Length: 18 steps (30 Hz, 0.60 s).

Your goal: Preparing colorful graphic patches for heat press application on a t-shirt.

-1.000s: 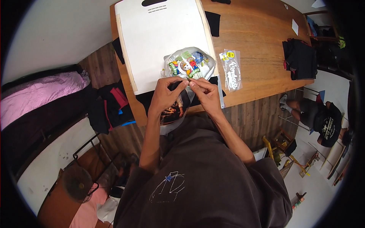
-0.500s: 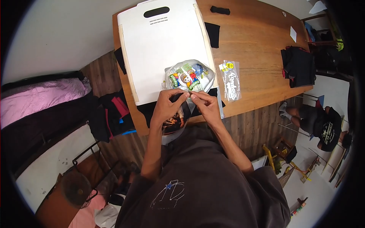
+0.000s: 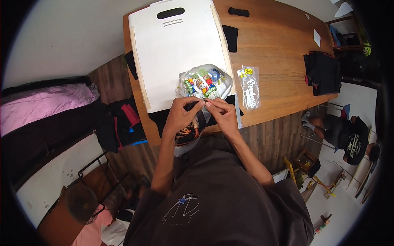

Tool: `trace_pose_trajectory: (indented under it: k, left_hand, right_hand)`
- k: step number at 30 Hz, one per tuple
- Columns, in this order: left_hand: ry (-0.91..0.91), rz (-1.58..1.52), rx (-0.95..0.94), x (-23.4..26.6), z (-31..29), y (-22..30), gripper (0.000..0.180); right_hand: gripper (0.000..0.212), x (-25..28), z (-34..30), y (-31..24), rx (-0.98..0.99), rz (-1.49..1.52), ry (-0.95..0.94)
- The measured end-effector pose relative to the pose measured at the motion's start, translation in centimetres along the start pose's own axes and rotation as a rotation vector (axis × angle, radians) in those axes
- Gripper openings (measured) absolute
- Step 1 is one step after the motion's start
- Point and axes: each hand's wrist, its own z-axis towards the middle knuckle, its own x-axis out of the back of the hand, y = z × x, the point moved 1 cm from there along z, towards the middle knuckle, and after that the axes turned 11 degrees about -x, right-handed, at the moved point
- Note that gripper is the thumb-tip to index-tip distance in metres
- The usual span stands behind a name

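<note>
At near edge of white board (image 3: 176,49), left hand (image 3: 179,115) and right hand (image 3: 223,117) are pinching curled, glossy film (image 3: 206,85), seemingly plastic.

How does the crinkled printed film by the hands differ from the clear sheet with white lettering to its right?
The crinkled film is bunched with raised edges, while the lettered sheet lies flat.
The crinkled film bears multicoloured figures; the lettered sheet has mainly white lettering and a yellow emblem.
The left hand and right hand are at the crinkled film; neither touches the lettered sheet.
Both look partly see-through and printed.
</note>
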Motion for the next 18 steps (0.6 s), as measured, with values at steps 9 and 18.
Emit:
trace_pose_trajectory:
  k: [9, 18]
  left_hand:
    - [-0.011, 0.019, 0.013, 0.0, 0.0, 0.0, 0.02]
    - [-0.01, 0.025, 0.004, -0.1, 0.0, 0.3, 0.02]
  right_hand:
    - [0.022, 0.2, 0.2, 0.8, -0.004, 0.009, 0.031]
    - [0.023, 0.8, -0.4, 0.1, -0.109, 0.041, 0.009]
